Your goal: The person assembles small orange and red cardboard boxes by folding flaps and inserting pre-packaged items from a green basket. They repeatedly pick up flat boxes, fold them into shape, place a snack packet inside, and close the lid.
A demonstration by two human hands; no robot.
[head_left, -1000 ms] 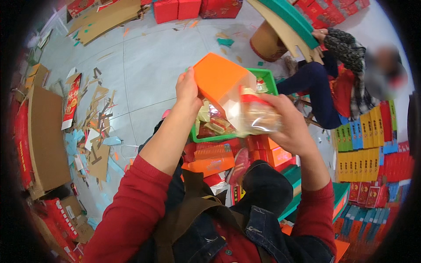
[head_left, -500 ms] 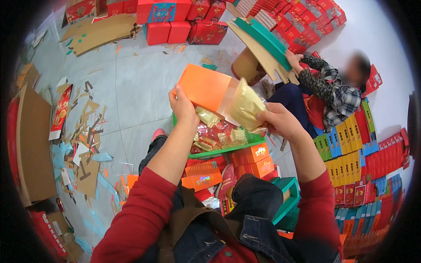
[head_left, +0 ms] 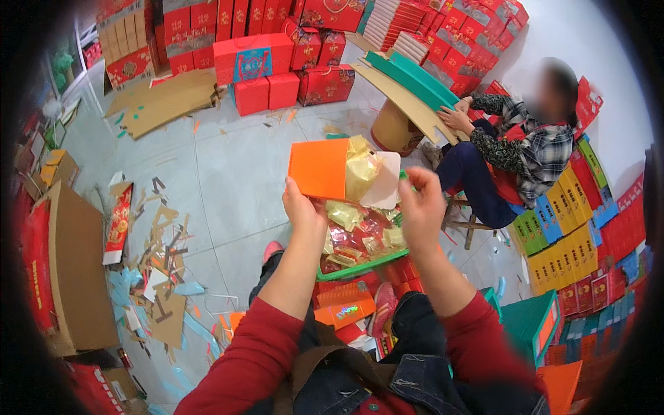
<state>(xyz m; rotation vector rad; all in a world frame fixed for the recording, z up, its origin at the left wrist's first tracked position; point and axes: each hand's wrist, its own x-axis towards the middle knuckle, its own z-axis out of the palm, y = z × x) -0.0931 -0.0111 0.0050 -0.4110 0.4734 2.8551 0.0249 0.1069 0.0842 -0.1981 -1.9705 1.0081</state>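
My left hand point(head_left: 304, 211) is closed around the near left side of an orange carton point(head_left: 317, 169). The carton lies tilted, with its opening to the right. A pale gold foil pouch point(head_left: 362, 168) sits partly inside that opening, beside a raised white flap point(head_left: 385, 182). My right hand point(head_left: 423, 204) is just right of the flap, its fingers bent and smeared by motion. Whether it touches the flap is unclear. Below both hands, a green basket point(head_left: 366, 264) holds several red and gold wrapped packets point(head_left: 349, 242).
Orange boxes point(head_left: 342, 309) lie by my feet, and a teal box point(head_left: 529, 325) stands at my right. A co-worker point(head_left: 536, 149) sits at the right with hands on a teal piece point(head_left: 415, 79). Cardboard scraps point(head_left: 166, 304) litter the left floor. Red gift boxes point(head_left: 252, 66) stand behind.
The gold pouch has gone from my right hand into the carton's opening. My right hand has let go and sits right of the flap. The view has shifted, showing more of the back.
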